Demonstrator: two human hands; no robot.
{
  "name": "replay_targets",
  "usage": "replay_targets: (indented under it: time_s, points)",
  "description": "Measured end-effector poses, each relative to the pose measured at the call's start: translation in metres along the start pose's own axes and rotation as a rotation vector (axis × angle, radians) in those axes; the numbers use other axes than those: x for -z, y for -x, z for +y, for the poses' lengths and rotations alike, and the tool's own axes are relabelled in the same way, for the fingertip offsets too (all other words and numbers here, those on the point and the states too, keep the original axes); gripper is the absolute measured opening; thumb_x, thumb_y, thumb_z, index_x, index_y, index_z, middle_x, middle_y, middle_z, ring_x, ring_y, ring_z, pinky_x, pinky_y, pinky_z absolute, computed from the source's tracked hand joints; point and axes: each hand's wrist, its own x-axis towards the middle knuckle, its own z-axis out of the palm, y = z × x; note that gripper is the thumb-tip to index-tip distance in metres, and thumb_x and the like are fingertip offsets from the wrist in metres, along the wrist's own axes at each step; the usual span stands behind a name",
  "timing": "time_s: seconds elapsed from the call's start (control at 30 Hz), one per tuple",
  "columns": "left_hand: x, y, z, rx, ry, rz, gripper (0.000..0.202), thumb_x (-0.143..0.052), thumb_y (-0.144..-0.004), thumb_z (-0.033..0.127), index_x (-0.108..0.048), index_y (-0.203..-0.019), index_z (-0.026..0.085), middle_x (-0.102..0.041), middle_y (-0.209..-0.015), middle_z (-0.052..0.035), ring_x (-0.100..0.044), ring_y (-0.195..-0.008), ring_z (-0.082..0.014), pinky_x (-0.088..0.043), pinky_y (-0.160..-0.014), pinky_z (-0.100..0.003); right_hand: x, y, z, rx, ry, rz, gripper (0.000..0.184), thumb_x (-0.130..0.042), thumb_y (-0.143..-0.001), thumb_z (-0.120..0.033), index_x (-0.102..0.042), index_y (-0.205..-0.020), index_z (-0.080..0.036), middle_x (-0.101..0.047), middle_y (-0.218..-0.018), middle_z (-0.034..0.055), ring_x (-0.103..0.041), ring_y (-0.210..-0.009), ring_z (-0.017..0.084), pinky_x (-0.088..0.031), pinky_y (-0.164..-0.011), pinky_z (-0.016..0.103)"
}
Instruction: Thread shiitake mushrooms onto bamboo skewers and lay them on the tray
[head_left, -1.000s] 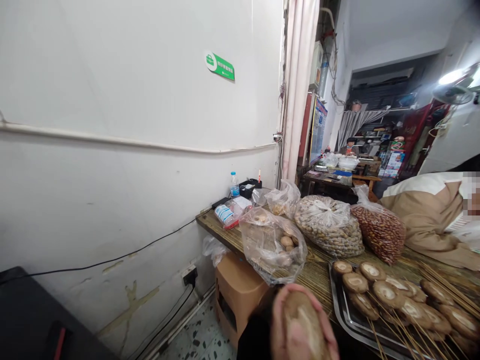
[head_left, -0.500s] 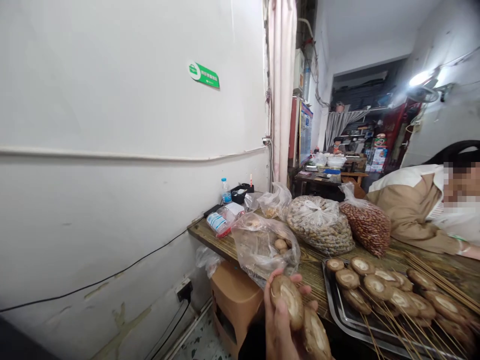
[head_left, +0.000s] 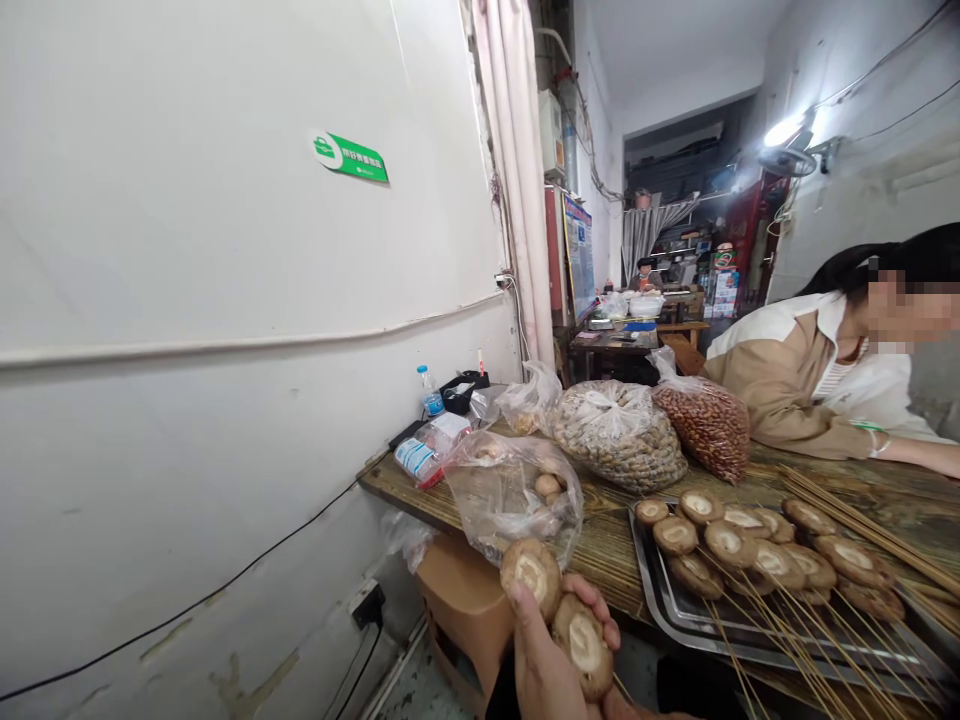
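My left hand (head_left: 551, 645) is closed around two brown shiitake mushrooms at the bottom centre. The upper mushroom (head_left: 531, 577) lies under my thumb, its pale stem side facing me. Fingers curl around the far side of the lower mushroom (head_left: 583, 648), which touches the upper one. Of my right hand (head_left: 636, 710) only a small part shows at the bottom edge, closed beside a bamboo skewer (head_left: 622, 688) that comes out by the lower mushroom. Most of that skewer is hidden. Just beyond my left hand is an open clear plastic bag (head_left: 480, 500) with mushrooms inside.
A metal tray (head_left: 651, 590) bears several skewered mushrooms (head_left: 731, 543). Loose skewers (head_left: 862, 515) lie behind it. Bags of light-coloured food (head_left: 619, 435) and reddish nuts (head_left: 705, 420) stand farther back. A person (head_left: 802, 380) leans over the table at right. A brown stool (head_left: 461, 595) stands below.
My view has shifted to the right. The two mushrooms are tilted more toward me, and the lower one is now gripped by my left fingers. Part of my right hand has come into view.
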Motion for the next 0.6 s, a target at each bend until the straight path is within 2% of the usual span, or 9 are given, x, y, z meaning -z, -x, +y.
replay_targets:
  time_s: [0.2,0.3,0.47,0.6]
  points:
    - [-0.003,0.005,0.000,0.081,0.003,-0.083,0.062,-0.042,-0.075,0.072,-0.054,-0.058,0.014,-0.051,-0.053,-0.0043,-0.047,-0.043,-0.0117,-0.035,-0.043,-0.023,-0.016,0.009,-0.007,0.010,0.031,-0.063,0.041,-0.037,-0.089,-0.022,-0.049,-0.050,-0.019,-0.033,-0.045,-0.0013,-0.058,-0.059,0.014,-0.052,-0.062,0.023]
    - [-0.002,0.006,-0.004,0.076,0.006,-0.093,0.062,-0.042,-0.074,0.073,-0.053,-0.059,0.014,-0.050,-0.054,-0.0042,-0.047,-0.045,-0.0116,-0.037,-0.045,-0.024,-0.020,0.009,-0.006,0.032,0.065,-0.111,0.040,-0.038,-0.088,-0.019,-0.048,-0.050,-0.019,-0.032,-0.044,-0.0013,-0.056,-0.058,0.015,-0.052,-0.062,0.024]
    - [0.004,-0.003,-0.011,0.061,-0.034,0.014,0.057,-0.049,-0.073,0.070,-0.053,-0.063,0.014,-0.054,-0.057,-0.0040,-0.050,-0.048,-0.0127,-0.040,-0.047,-0.024,-0.003,0.019,0.012,0.099,0.122,-0.191,0.033,-0.033,-0.085,-0.009,-0.053,-0.061,-0.018,-0.049,-0.056,0.0017,-0.059,-0.064,0.015,-0.048,-0.053,0.021]
    - [0.008,-0.013,-0.015,0.064,-0.044,0.107,0.055,-0.053,-0.071,0.069,-0.054,-0.068,0.014,-0.056,-0.060,-0.0042,-0.052,-0.051,-0.0137,-0.043,-0.050,-0.025,0.015,0.043,0.022,0.187,0.159,-0.229,0.027,-0.036,-0.083,-0.007,-0.056,-0.068,-0.018,-0.051,-0.050,0.0006,-0.052,-0.045,0.013,-0.034,-0.039,0.020]
